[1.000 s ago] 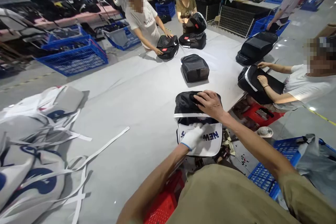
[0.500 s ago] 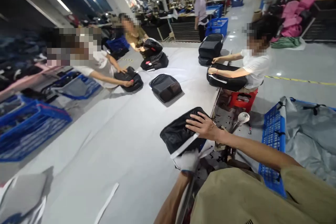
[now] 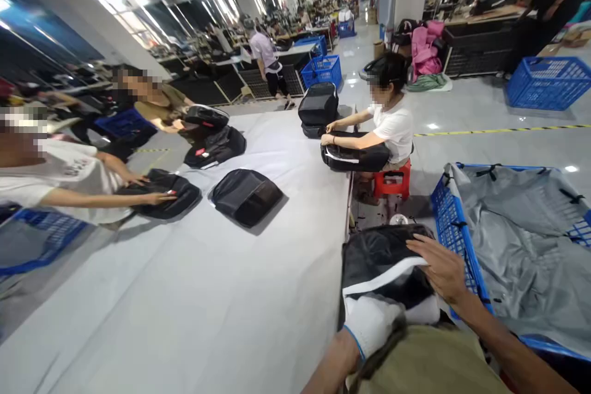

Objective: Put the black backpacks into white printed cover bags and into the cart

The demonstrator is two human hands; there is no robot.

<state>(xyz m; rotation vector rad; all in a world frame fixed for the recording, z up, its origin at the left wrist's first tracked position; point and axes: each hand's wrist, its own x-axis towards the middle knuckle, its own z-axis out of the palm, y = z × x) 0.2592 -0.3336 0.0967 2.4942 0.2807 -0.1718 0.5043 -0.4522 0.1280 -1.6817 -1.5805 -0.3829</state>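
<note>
Slid off the grey worktop [image 3: 231, 295], the glossy black fabric bag with white stripe [image 3: 378, 255] hangs near right (beside a blue mesh crate [image 3: 450, 221]); gloved left hand [image 3: 369, 323] clamps its edge, right hand [image 3: 438, 268] lies flat atop.

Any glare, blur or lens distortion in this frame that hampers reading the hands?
Head view: wide-angle lens skews the table; lights leave glare spots on the floor; right hand and gloved left hand on the black bag look sharp.

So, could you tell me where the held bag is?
In the head view, lower right: the bag is off the right edge of the table, beside the blue crate, under the right hand.
</note>
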